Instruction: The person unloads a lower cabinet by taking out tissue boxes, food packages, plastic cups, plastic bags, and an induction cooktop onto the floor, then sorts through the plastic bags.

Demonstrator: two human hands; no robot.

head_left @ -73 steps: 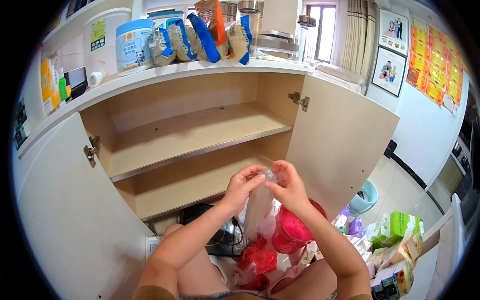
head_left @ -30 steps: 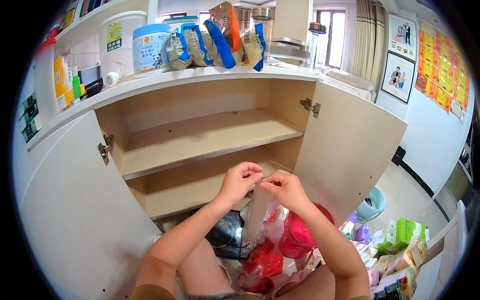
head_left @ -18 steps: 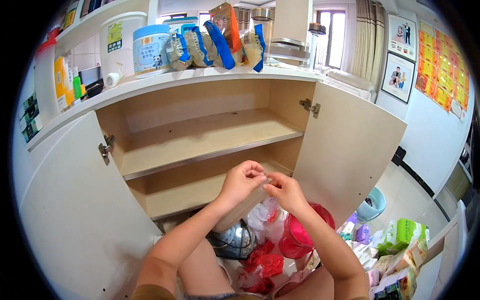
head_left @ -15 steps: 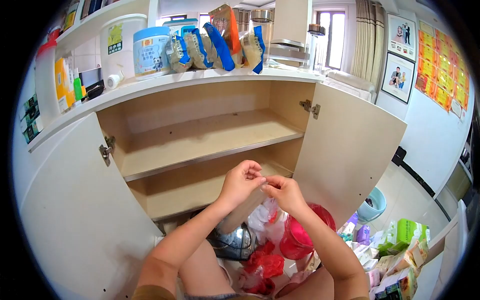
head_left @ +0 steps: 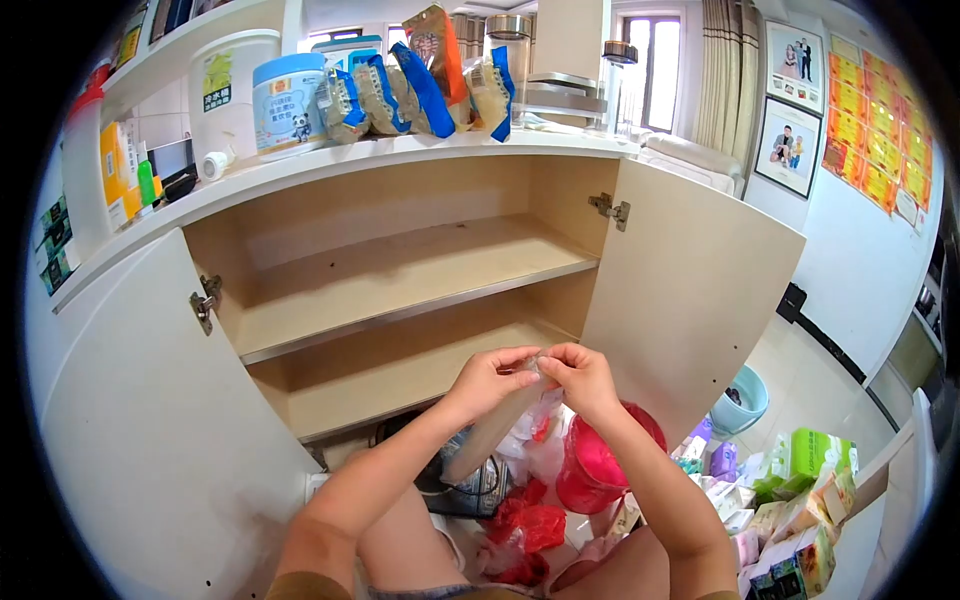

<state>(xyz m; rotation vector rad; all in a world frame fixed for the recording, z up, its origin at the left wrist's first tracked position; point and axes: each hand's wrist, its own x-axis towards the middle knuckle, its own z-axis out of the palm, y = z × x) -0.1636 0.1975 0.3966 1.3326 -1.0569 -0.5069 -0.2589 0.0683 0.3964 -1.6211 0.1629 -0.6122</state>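
Observation:
My left hand (head_left: 495,378) and my right hand (head_left: 580,378) meet in front of the open cabinet's lower shelf. Both pinch the top of a thin, see-through plastic bag (head_left: 492,432), which hangs down as a narrow strip between my forearms. Its lower end reaches towards a dark, shiny appliance (head_left: 475,488) on the floor. Below my right hand stands a pink-red bucket (head_left: 590,465). White plastic bags (head_left: 530,430) lie beside it, and red plastic bags (head_left: 525,525) are on the floor nearer my legs.
The cabinet (head_left: 400,265) has its left door (head_left: 150,380) and right door (head_left: 690,290) swung out. Food packets (head_left: 425,95) and a blue-lidded tub (head_left: 290,105) line the counter. Boxes and tissue packs (head_left: 800,500) are piled right; a light-blue bucket (head_left: 740,402) stands behind.
My left hand has lowered slightly and its fingers have straightened, now pinching the bag's edge with the right hand. The right hand has moved slightly upward. The view has shifted a little.

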